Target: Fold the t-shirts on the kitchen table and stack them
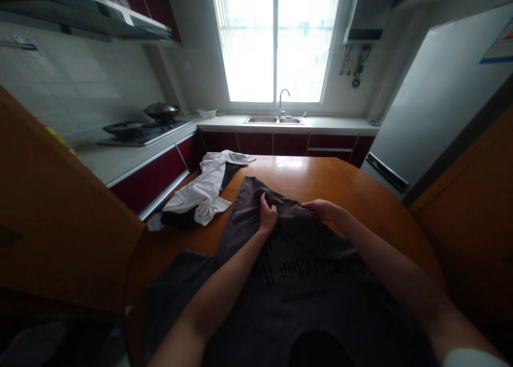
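A dark grey T-shirt (248, 207) with dark printed lettering lies spread on the round wooden table (312, 177), its far part folded over toward the middle. My left hand (267, 215) is closed, pinching a fold of the grey fabric near the shirt's middle. My right hand (323, 209) grips the same folded edge a little to the right. Both forearms reach out over the shirt.
A white garment (206, 188) lies crumpled over something dark at the table's far left edge. Beyond are a counter with a sink (274, 119), a stove with two pans (138, 129), a bright window, and a fridge (433, 105) at right.
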{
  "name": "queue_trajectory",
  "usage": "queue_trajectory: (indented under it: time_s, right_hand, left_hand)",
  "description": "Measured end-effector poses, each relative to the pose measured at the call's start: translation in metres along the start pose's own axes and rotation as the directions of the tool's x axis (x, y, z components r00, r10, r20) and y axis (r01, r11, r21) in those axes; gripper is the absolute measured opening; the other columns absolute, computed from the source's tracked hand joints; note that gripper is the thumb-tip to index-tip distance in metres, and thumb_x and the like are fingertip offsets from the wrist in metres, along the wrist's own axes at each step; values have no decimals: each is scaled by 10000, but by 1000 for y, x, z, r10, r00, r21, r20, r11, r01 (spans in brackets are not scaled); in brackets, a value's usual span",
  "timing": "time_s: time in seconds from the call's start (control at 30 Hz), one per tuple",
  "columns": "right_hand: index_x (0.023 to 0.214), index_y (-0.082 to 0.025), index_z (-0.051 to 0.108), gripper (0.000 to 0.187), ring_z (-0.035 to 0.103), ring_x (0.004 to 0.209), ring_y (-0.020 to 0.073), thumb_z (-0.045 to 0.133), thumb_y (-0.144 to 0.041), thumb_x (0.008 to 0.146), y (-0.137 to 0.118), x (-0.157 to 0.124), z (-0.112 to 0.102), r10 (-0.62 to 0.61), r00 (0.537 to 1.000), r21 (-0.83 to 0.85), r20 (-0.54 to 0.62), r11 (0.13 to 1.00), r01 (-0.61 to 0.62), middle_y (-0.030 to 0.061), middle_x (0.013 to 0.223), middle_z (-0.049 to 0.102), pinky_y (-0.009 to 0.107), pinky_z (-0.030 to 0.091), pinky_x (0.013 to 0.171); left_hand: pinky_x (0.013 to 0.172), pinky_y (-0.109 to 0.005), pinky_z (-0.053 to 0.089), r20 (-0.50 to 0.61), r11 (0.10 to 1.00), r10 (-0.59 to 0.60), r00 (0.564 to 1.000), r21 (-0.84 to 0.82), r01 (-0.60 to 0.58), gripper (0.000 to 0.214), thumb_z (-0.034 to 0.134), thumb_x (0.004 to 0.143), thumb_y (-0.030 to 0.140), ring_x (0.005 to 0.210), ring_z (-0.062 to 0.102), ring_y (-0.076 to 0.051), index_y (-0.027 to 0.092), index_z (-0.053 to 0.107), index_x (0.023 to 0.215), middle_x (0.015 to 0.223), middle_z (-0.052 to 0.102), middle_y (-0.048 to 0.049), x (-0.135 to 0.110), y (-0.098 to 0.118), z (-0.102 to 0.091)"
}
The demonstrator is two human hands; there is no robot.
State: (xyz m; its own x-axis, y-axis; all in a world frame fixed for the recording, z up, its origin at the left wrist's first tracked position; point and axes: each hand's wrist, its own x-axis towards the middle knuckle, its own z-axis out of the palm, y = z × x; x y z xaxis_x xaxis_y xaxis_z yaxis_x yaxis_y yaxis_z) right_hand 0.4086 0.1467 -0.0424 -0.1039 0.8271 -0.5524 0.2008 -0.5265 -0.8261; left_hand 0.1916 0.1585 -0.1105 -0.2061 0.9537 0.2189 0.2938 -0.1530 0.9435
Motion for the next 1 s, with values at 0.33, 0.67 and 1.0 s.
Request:
queue_trajectory:
  time_s: [0.33,0.67,1.0]
  right_hand:
    - [873,-178,581,228,616,572,135,759,-142,736,-17,11,-30,-186,967,-82,-174,981,174,5,701,638,271,559,577]
    - [1350,-124,534,580,579,1185,273,663,-110,784,-94,70,-152,-616,465,-618,-636,767,171,168,1273,615,349,433,1042]
    - [1408,-79,539,499,423,1395,286,425,-171,931,-12,122,-122,-557,669,-779,-492,625,-53,205,1481,490,386,329,1162]
  left_hand:
    - [1063,-343,486,21,998,70,997,-2,-70,481,355,1034,354,1246,597,-221,172,446,1470,1421,569,-122,0,2,-2]
    - [662,-273,580,43,988,84,996,-131,-77,460,351,1019,389,906,658,-174,180,509,1397,1297,556,-129,-2,-2,0]
    - [1032,-360,503,212,920,215,953,285,-271,425,477,855,104,1155,633,-234,128,654,1241,1245,675,-123,38,19,-19]
